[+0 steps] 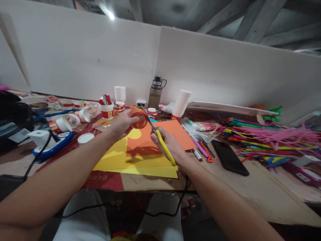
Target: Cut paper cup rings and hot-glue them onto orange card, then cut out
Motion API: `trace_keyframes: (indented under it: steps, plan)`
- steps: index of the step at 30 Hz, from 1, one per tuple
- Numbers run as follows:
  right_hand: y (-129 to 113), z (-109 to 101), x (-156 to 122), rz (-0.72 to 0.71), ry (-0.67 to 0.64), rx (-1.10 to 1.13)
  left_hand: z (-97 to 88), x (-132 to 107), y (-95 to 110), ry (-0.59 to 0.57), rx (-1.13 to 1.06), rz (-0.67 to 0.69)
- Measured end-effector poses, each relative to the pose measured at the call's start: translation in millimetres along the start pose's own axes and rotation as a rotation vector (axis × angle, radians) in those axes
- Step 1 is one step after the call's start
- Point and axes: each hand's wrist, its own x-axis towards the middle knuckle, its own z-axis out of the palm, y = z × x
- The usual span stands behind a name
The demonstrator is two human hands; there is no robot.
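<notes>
My left hand (123,123) is closed around a small round orange piece (139,122), held up above the table. My right hand (168,144) grips yellow-handled scissors (160,140), whose blades point up and left toward the orange piece. Beneath both hands lie an orange paper sheet (180,134) and yellow paper sheets (120,157) on the wooden table (250,187).
Paper cups, some with red bands (60,124), lie at the left. A stack of white cups (182,103), a grey water bottle (154,92), markers (198,140), a black phone (230,157) and a heap of coloured pipe cleaners (273,137) sit behind and right. A white wall stands behind.
</notes>
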Motion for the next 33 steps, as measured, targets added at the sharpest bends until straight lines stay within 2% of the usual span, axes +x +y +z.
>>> trace_keyframes:
  steps: [8,25,30,33]
  plan:
    - [3.9,1.8,0.9,0.01,-0.001,-0.004,2.3,-0.6,-7.0,-0.054,0.04,-0.006]
    - [2.1,0.4,-0.2,0.002,-0.021,-0.044,-5.9,1.6,3.3,-0.059,0.153,-0.045]
    - [3.8,2.5,0.2,-0.001,0.016,-0.051,-2.9,0.5,-1.0,-0.065,0.042,-0.036]
    - [1.5,3.0,0.2,0.018,0.056,-0.024,5.5,-2.2,-6.9,0.033,-0.061,-0.036]
